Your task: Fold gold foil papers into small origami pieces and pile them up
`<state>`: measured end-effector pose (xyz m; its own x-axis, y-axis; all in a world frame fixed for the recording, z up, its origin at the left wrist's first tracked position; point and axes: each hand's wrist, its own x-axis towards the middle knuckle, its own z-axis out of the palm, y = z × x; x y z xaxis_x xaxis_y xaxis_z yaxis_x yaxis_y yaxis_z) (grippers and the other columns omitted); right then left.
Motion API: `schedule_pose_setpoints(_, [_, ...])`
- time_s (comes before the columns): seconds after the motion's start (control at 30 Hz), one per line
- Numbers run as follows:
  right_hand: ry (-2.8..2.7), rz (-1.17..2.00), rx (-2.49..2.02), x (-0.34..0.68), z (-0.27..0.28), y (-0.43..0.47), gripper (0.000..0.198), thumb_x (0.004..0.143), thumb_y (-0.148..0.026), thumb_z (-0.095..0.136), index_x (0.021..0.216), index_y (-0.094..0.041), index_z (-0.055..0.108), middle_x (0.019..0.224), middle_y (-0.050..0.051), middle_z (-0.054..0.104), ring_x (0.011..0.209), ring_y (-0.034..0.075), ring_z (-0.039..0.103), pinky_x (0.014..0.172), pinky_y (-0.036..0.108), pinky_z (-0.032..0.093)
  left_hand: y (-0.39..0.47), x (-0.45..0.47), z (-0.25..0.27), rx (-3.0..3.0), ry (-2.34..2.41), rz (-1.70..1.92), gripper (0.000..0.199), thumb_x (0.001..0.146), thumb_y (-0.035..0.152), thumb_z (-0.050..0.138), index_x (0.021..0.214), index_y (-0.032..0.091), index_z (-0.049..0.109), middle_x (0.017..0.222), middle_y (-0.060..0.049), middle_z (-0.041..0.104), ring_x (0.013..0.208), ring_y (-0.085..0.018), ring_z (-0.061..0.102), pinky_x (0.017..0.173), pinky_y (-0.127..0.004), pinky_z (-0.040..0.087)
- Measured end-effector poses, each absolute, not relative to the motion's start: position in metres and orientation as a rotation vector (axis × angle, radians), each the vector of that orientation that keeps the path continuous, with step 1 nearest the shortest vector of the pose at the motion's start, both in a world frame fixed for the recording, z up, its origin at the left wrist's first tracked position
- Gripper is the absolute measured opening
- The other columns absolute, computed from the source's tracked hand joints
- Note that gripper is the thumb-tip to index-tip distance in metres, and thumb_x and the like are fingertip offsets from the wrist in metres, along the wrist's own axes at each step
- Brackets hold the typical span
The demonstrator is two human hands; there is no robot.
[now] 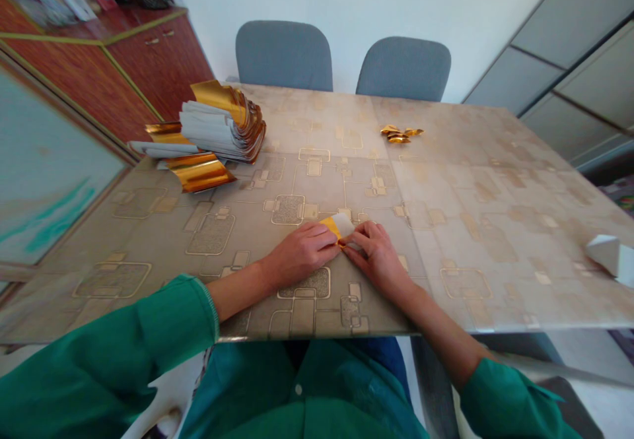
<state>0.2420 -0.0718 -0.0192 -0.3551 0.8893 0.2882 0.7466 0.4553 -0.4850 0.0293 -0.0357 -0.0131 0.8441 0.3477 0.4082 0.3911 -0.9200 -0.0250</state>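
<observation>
A small sheet of gold foil paper [341, 224] with a pale, whitish part lies at the middle of the table, between my two hands. My left hand [311, 249] is closed on its left side, fingers bent over the paper's near edge. With thumb and fingertips together, my right hand [375, 254] pinches the right near corner. The fingers hide the lower part of the paper, so its folds there cannot be made out.
A thick pile of gold and white paper [218, 125] stands at the back left, with loose curled sheets beside it. Several small folded gold pieces [399, 135] lie at the back right. A white folded paper object [611, 259] sits near the right edge. Two grey chairs [284, 55] stand behind the patterned tablecloth [456, 228].
</observation>
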Motion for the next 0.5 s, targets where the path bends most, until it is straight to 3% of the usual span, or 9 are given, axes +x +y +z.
schedule_pose_setpoints(0.23, [-2.27,0.326,-1.331,0.246,-0.013,-0.074,0.017,0.093,-0.024,0.058,0.102,-0.022,0.071,0.094,0.008,0.055,0.089,0.023,0.048,0.08,0.039,0.048,-0.047,0.029,-0.01,-2.846,-0.568,-0.474,0.03,0.103,0.017,0.037,0.107,0.01,0.065,0.091,-0.008,0.064,0.086,-0.02,0.057,0.081,-0.034,0.046])
schedule_pose_setpoints(0.37, [-2.292,0.296,-1.32,0.247,-0.012,-0.074,0.016,0.093,-0.024,0.058,0.101,-0.021,0.072,0.109,0.011,0.056,0.097,0.024,0.049,0.086,0.041,0.048,-0.055,0.028,-0.009,-2.871,-0.624,-0.453,0.029,0.103,0.018,0.037,0.117,0.01,0.061,0.099,-0.009,0.065,0.092,-0.021,0.057,0.085,-0.035,0.045])
schedule_pose_setpoints(0.5, [-2.354,0.265,-1.322,0.246,-0.01,-0.076,0.02,0.094,-0.026,0.056,0.107,-0.022,0.071,0.112,0.012,0.057,0.101,0.025,0.05,0.086,0.042,0.046,-0.049,0.026,-0.008,-2.864,-0.614,-0.419,0.026,0.102,0.02,0.04,0.113,0.013,0.063,0.096,-0.008,0.067,0.091,-0.021,0.057,0.087,-0.037,0.043])
